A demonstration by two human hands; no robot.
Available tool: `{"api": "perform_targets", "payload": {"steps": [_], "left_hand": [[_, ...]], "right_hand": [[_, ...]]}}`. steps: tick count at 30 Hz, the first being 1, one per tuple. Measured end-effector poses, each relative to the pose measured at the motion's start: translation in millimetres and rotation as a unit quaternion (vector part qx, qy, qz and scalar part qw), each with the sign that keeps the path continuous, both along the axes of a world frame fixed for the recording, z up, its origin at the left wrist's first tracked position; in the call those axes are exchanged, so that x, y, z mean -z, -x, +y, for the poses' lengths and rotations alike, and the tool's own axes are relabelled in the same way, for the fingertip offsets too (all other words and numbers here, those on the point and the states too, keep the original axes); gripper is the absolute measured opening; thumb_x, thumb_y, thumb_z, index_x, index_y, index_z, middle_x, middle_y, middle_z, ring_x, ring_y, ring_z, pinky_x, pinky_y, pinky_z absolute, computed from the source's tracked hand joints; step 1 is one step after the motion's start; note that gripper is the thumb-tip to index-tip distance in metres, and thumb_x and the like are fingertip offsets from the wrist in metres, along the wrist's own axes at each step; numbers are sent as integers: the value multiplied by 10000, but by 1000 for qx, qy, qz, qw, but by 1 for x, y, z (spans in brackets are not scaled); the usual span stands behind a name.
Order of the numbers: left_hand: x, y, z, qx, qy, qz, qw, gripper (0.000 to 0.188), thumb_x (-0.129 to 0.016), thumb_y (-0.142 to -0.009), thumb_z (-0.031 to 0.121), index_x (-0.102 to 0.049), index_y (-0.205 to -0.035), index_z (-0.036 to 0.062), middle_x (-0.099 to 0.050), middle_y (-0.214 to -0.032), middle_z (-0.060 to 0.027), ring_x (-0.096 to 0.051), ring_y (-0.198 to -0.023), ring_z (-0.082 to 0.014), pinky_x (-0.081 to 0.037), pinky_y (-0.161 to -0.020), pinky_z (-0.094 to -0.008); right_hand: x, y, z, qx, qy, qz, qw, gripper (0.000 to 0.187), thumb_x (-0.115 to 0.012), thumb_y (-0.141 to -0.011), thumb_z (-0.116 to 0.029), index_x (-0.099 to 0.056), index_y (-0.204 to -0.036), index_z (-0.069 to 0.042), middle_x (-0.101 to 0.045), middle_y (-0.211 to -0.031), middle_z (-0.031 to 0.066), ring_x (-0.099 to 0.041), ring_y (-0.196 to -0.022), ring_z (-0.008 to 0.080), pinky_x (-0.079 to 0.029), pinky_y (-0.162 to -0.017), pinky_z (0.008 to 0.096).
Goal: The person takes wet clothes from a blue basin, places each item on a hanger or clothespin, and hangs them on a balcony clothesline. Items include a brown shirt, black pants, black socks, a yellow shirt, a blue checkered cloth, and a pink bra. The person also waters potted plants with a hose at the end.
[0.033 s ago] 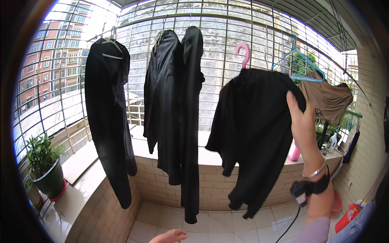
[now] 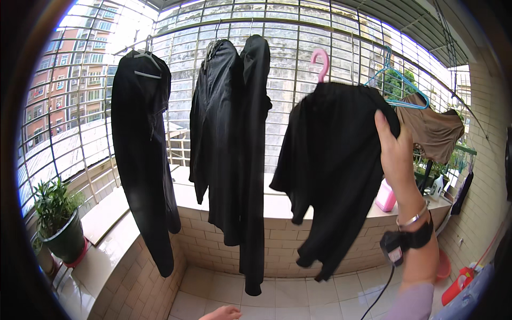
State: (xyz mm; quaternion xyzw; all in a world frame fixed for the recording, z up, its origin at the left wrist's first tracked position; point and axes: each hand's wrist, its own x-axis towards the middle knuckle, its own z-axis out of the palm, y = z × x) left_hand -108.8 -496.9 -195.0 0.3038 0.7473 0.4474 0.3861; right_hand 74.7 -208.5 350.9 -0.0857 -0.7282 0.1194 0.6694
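My right hand point(image 2: 396, 144) is closed on the shoulder of a black top point(image 2: 336, 154), thumb lying over the cloth and the other fingers hidden behind it. A pink hanger point(image 2: 320, 61) sticks up from the top's neck; its hook appears apart from the rail. Low at the bottom edge is my left hand point(image 2: 221, 313), only partly in view, fingers loosely stretched and holding nothing visible. To the left of the held top hang two long black garments, one point(image 2: 216, 144) beside the other point(image 2: 255, 160). Just right of it, a brown garment point(image 2: 431, 128) hangs below a blue hanger point(image 2: 408, 90).
A hanging rail point(image 2: 298, 24) runs along the metal window bars. Farther left hangs another black garment point(image 2: 140, 160). Potted plants point(image 2: 61, 234) stand on the left ledge point(image 2: 114, 250). A pink bottle point(image 2: 385, 197) and a white bottle point(image 2: 437, 188) stand on the back ledge.
The black top and its pink hanger have risen slightly with my right hand, and the top's lower end has swung a little left. My left hand has sunk slightly lower.
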Motion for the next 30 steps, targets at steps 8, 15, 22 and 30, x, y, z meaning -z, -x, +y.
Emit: {"api": "perform_targets", "payload": {"steps": [8, 15, 22, 30], "left_hand": [[126, 27, -136, -148, 229, 43, 961, 271, -598, -877, 227, -628, -1049, 21, -656, -905, -149, -622, -852, -236, -516, -735, -366], [60, 16, -140, -192, 239, -4, 952, 287, -603, -858, 236, -640, -1045, 21, -670, -882, -130, -636, -840, -221, -520, -741, -351], [100, 20, -138, -172, 242, 0, 955, 303, -608, -839, 244, -651, -1040, 22, -684, -860, -110, -650, -829, -206, -524, -747, -336], [183, 26, -121, -16, 266, 82, 960, 322, -613, -818, 254, -665, -1035, 23, -700, -835, -88, -666, -815, -189, -528, -754, -320]], "right_hand": [[-85, 122, 11, -39, -30, 129, 990, 422, -529, -915, -379, -642, -922, 28, -645, -759, 214, -617, -731, 385, -475, -688, 417], [-105, 193, 12, -69, 17, 128, 989, 408, -494, -929, -351, -644, -971, 25, -649, -834, 243, -619, -832, 401, -472, -757, 432], [-91, 192, 1, -148, -53, 53, 986, 484, -621, -834, -423, -643, -1014, 26, -670, -948, 213, -641, -944, 333, -479, -822, 371], [-3, 63, -22, -29, -130, -163, 978, 699, -612, -867, -417, -358, -1341, 29, -408, -1340, 253, -483, -1163, 354, -421, -945, 388]]}}
